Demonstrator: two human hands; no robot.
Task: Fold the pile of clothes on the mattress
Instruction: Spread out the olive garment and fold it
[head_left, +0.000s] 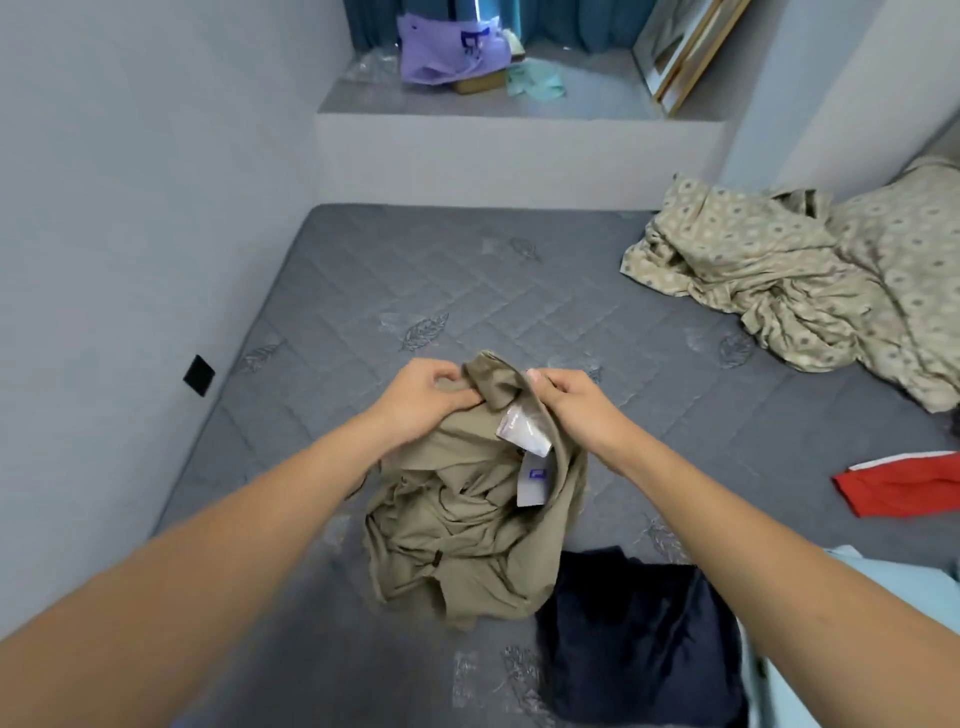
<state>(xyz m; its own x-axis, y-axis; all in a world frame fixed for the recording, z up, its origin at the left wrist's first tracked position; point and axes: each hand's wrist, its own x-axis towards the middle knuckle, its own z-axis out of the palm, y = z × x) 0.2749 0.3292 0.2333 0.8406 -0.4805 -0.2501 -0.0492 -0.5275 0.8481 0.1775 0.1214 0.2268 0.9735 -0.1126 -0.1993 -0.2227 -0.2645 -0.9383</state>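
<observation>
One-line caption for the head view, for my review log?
Both hands, left hand and right hand, grip a crumpled khaki garment above the grey mattress.

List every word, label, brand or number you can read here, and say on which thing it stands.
No text reads clearly.
White tags on the crumpled khaki garment: a small blue mark, print too blurred.
Purple plastic bag on the ledge: dark blue print, creased, unreadable.
</observation>
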